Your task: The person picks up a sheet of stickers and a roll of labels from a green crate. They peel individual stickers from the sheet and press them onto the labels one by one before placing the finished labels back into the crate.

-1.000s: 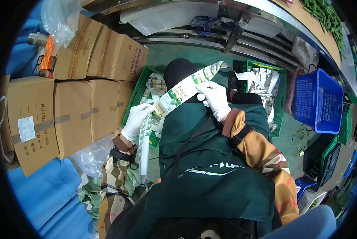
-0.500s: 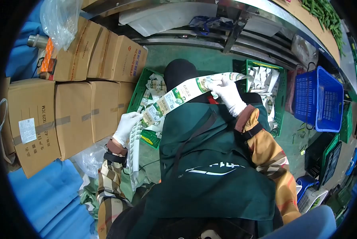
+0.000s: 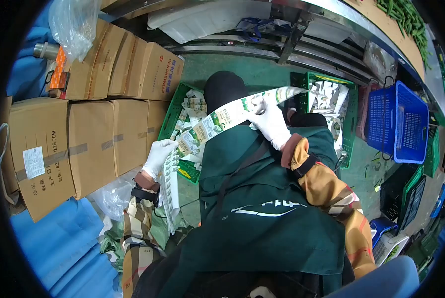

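A long strip of green-and-white printed labels (image 3: 202, 133) stretches between my white-gloved hands above my lap. My left hand (image 3: 159, 155) is closed on the strip's lower end, and a white folded length (image 3: 171, 191) hangs below it. My right hand (image 3: 271, 121) pinches the strip near its upper part, and the free end runs on to the right, over a green crate (image 3: 350, 124) of white strips. Beside my left hand, another green crate (image 3: 168, 118) holds more printed labels, partly behind the strip.
Cardboard boxes (image 3: 90, 144) are stacked at the left, with blue material (image 3: 58, 243) below. A blue basket (image 3: 411, 124) stands at the right. Along the top runs a metal-framed table (image 3: 351, 22) with green beans (image 3: 406, 22) on it.
My right hand has moved left and slightly down along the strip, leaving a longer free end beyond it. My left hand has hardly moved.
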Motion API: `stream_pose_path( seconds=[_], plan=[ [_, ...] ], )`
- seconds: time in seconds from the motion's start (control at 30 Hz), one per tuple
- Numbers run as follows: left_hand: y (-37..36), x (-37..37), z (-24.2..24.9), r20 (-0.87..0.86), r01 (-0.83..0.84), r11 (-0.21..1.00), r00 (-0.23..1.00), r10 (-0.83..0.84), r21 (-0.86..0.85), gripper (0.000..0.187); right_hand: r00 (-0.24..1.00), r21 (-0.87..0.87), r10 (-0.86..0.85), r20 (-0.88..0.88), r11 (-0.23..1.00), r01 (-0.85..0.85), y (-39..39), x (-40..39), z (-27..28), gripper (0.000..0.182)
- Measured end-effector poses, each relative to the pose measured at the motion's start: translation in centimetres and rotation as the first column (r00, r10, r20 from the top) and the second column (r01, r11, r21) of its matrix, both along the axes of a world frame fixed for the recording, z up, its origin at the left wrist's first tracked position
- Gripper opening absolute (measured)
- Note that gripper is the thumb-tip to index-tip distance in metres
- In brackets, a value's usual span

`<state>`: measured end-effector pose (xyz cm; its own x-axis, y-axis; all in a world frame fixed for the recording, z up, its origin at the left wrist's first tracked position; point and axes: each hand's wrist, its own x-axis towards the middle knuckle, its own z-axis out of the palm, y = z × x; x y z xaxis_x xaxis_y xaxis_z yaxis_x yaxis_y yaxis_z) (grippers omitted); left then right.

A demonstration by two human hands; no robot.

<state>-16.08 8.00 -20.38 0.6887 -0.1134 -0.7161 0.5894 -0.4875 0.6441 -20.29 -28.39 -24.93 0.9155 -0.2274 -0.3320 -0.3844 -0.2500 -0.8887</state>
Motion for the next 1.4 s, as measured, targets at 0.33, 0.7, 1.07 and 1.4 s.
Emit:
stream_pose_path(
  seconds=[0.33,0.7,1.07,1.4],
  plan=[
    [3.3,1.3,-2.5,-0.042,0.464,0.522,0.775,-0.631,0.716,0.035,0.99,0.436,-0.085,0.114,0.9,0.027,-0.2,-1.0,1.9,0.023],
    [-12.9,5.7,3.3,0.217,0.545,0.837,0.822,-0.526,-0.036,0.017,0.972,0.153,0.177,0.155,0.968,-0.2,2.5,-1.4,4.6,0.021],
    [-12.9,4.6,2.7,0.24,0.464,0.883,0.867,-0.436,-0.073,0.015,0.926,-0.335,0.317,0.207,0.912,-0.237,4.6,-0.7,4.4,0.018],
    [-12.6,3.9,3.3,0.254,0.439,0.898,0.872,-0.419,-0.025,0.018,0.96,-0.486,0.278,0.034,0.844,-0.227,0.7,0.1,6.3,0.043]
  ],
)
